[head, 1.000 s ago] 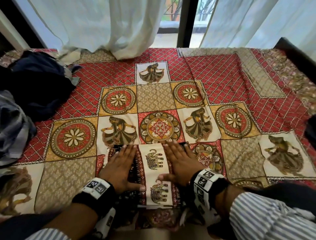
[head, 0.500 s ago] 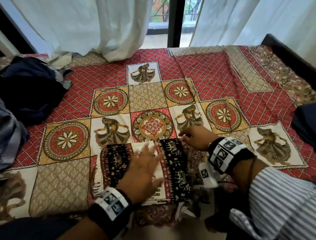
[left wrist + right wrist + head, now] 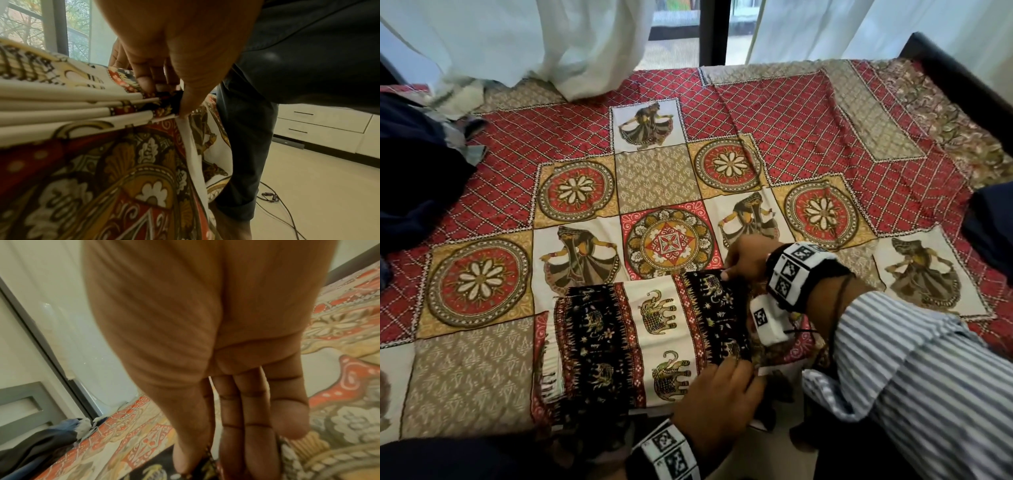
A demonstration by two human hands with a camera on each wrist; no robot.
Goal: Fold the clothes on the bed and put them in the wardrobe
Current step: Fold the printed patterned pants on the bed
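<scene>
The left hand is pinching the near right corner of the folded cloth, thumb and fingers closed on its stacked layers. The cloth is lying on the bedspread at the bed's near edge. Farther on, the right hand is pinching the cloth's far right corner.

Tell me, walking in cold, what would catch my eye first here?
Probably the folded elephant-print cloth at the bed's near edge, with the left hand pinching its near right corner and the right hand pinching the far right one. It lies on a loud red patchwork bedspread of dancers and flower medallions, and dark clothes are heaped at the left.
</scene>
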